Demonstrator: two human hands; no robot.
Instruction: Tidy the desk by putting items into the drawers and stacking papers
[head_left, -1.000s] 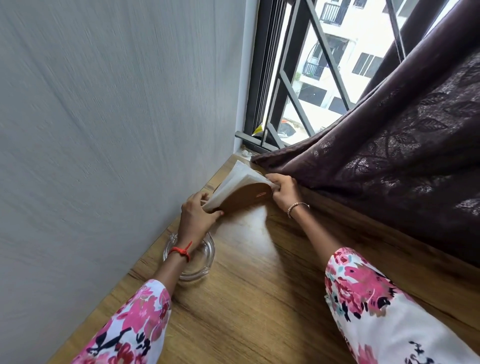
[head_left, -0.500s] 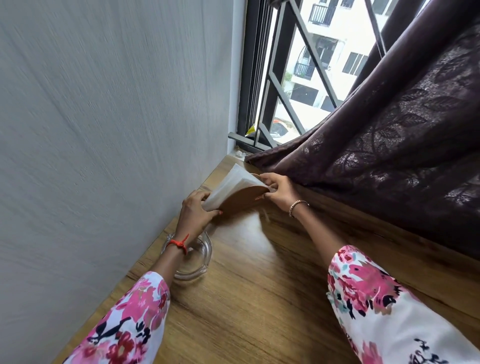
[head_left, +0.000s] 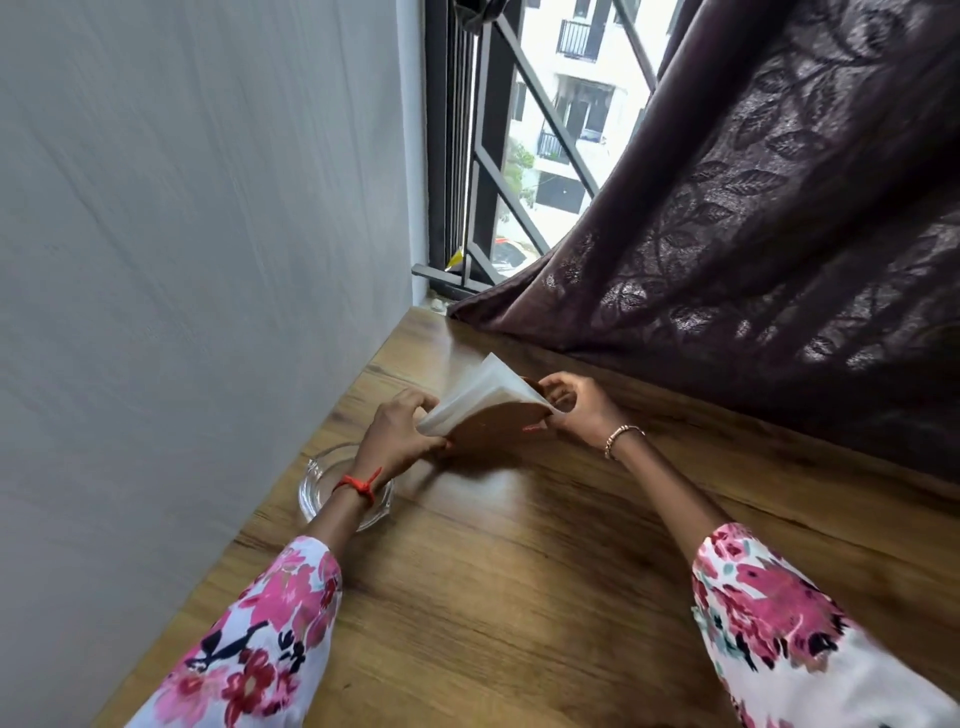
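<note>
A stack of white papers (head_left: 480, 397) with a brown backing (head_left: 493, 428) stands on edge on the wooden desk (head_left: 519, 597), near the far corner. My left hand (head_left: 402, 436) grips its left end, thumb in front and fingers behind. At the stack's right end my right hand (head_left: 582, 408) pinches the edge of the sheets. The top of the stack fans out toward the window. No drawer is in view.
A clear glass dish (head_left: 340, 493) sits on the desk under my left wrist, close to the grey wall (head_left: 182, 312). A dark patterned curtain (head_left: 753, 234) drapes onto the desk's far edge on the right. A barred window (head_left: 519, 182) lies behind the corner.
The paper stack and both hands have come a little toward me, away from the curtain. Both hands kept their hold on it.
</note>
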